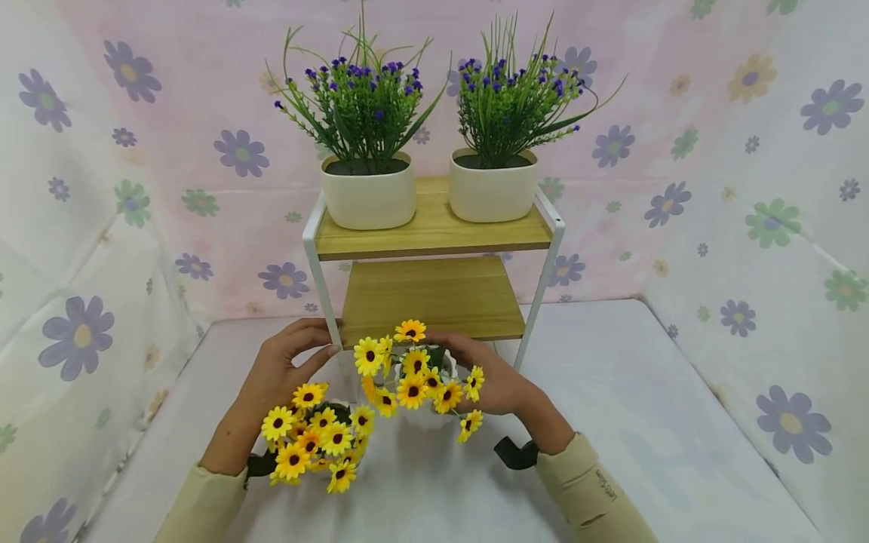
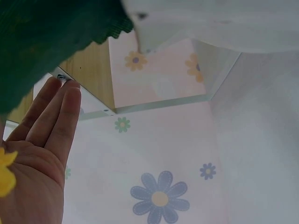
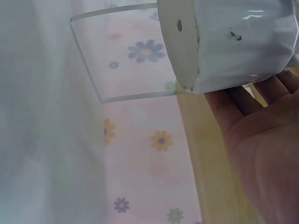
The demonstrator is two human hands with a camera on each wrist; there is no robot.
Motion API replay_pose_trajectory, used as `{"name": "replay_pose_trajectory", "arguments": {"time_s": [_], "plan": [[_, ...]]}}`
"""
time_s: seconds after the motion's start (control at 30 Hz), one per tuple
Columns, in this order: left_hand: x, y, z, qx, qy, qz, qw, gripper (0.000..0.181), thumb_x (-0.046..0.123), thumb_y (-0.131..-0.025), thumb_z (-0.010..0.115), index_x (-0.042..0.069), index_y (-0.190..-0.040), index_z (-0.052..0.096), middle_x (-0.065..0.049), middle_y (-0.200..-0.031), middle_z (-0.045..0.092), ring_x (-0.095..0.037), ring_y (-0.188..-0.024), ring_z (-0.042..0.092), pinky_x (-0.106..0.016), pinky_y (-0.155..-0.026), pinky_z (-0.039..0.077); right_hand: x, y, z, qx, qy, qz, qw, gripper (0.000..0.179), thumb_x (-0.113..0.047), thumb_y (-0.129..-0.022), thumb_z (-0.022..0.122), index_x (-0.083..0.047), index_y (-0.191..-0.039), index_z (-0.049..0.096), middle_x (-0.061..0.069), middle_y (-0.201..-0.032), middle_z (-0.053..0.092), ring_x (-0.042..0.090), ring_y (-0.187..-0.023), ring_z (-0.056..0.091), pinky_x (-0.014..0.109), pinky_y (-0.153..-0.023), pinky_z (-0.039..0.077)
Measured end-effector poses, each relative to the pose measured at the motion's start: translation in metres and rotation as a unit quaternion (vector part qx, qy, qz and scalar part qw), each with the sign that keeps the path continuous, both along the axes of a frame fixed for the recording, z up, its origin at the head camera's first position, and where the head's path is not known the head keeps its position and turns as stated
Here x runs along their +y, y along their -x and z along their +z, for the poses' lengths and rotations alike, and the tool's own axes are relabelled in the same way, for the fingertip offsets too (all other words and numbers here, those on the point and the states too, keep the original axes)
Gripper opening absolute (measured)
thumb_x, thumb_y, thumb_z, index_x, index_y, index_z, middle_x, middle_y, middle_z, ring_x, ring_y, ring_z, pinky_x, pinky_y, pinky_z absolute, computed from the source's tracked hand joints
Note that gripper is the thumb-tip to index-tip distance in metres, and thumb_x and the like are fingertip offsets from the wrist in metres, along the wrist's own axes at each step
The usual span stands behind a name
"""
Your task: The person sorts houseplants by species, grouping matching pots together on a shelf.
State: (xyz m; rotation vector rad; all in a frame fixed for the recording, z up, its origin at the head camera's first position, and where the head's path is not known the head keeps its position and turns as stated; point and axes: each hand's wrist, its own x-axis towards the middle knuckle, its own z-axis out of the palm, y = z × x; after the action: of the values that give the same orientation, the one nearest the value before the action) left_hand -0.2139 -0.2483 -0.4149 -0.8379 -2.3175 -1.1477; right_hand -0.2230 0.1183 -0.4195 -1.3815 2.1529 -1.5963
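Observation:
My right hand (image 1: 498,381) holds a white flower pot (image 3: 243,46) of yellow daisy-like flowers (image 1: 412,392) just in front of the shelf's lower board. In the right wrist view its fingers curl round the pot's side, and the pot's underside with a small hole shows. My left hand (image 1: 274,369) is at the left post of the two-tier shelf (image 1: 434,245), thumb in front and fingers reaching behind it. In the left wrist view those fingers (image 2: 71,109) stretch to the shelf's edge. A second pot of yellow flowers (image 1: 337,437) stands beside my left forearm.
On the shelf's top board stand two cream planters, a left one (image 1: 370,197) and a right one (image 1: 492,192), with purple flowers and grass. The lower wooden board (image 1: 434,294) lies beneath. A white cloth (image 1: 611,422) covers the table; flower-printed fabric (image 1: 224,219) walls it in.

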Motion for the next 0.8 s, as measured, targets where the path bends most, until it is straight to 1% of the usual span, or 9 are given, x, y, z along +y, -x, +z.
{"name": "replay_pose_trajectory", "arguments": {"time_s": [0.1,0.27,0.33,0.4,0.53,0.67,0.8], "plan": [[0.000,0.000,0.001,0.001,0.000,-0.001,1.0000,0.028,-0.011,-0.091,0.077,0.012,-0.107,0.079,-0.008,-0.125,0.071,0.000,-0.119,0.062,-0.010,-0.101,0.049,0.001,-0.002,0.006,0.008,0.007,0.000,0.9999,0.090,-0.033,-0.084,0.087,-0.008,-0.158,0.043,0.010,-0.156,0.053,0.028,-0.144,0.049,0.056,-0.123,0.038],[0.001,0.001,0.001,-0.004,0.003,0.004,1.0000,0.027,-0.009,-0.092,0.077,0.013,-0.107,0.079,-0.006,-0.125,0.071,0.001,-0.120,0.061,-0.010,-0.101,0.049,0.006,-0.005,0.016,0.006,0.036,-0.008,0.9993,0.084,-0.034,-0.087,0.086,-0.008,-0.157,0.046,0.009,-0.153,0.055,0.028,-0.139,0.053,0.049,-0.121,0.043],[0.001,0.001,0.001,-0.004,0.003,0.005,1.0000,0.027,-0.009,-0.092,0.077,0.014,-0.107,0.079,-0.006,-0.126,0.071,0.000,-0.119,0.061,-0.010,-0.101,0.049,0.009,-0.006,0.020,0.004,0.047,-0.020,0.9987,0.083,-0.030,-0.088,0.086,-0.010,-0.157,0.046,0.008,-0.154,0.055,0.027,-0.137,0.055,0.046,-0.120,0.044],[0.001,0.001,0.001,-0.004,0.002,0.004,1.0000,0.028,-0.009,-0.092,0.077,0.014,-0.107,0.079,-0.006,-0.126,0.071,0.000,-0.119,0.062,-0.010,-0.101,0.049,0.012,-0.005,0.023,0.002,0.063,-0.026,0.9977,0.082,-0.023,-0.087,0.087,-0.010,-0.158,0.046,0.008,-0.156,0.053,0.028,-0.137,0.055,0.045,-0.118,0.046],[0.001,0.001,0.000,-0.003,0.000,0.000,1.0000,0.028,-0.010,-0.091,0.077,0.013,-0.107,0.079,-0.007,-0.126,0.071,0.000,-0.119,0.062,-0.010,-0.101,0.049,0.020,-0.001,0.027,-0.010,0.095,-0.039,0.9947,0.085,-0.013,-0.087,0.087,-0.012,-0.159,0.043,0.009,-0.157,0.050,0.030,-0.136,0.056,0.041,-0.115,0.050],[0.001,0.000,0.001,-0.004,-0.001,0.000,1.0000,0.028,-0.010,-0.091,0.077,0.013,-0.108,0.079,-0.008,-0.127,0.071,0.001,-0.119,0.061,-0.010,-0.101,0.049,0.027,-0.001,0.033,-0.029,0.125,-0.071,0.9892,0.089,-0.007,-0.086,0.088,-0.011,-0.161,0.040,0.011,-0.157,0.049,0.028,-0.136,0.057,0.037,-0.114,0.052],[0.000,-0.001,0.001,-0.008,0.000,0.002,1.0000,0.027,-0.009,-0.092,0.076,0.012,-0.109,0.080,-0.008,-0.130,0.070,0.001,-0.122,0.060,-0.010,-0.102,0.049,0.029,-0.004,0.040,-0.030,0.139,-0.122,0.9822,0.088,-0.005,-0.088,0.086,-0.010,-0.161,0.039,0.012,-0.156,0.049,0.025,-0.136,0.058,0.034,-0.110,0.054]]}}
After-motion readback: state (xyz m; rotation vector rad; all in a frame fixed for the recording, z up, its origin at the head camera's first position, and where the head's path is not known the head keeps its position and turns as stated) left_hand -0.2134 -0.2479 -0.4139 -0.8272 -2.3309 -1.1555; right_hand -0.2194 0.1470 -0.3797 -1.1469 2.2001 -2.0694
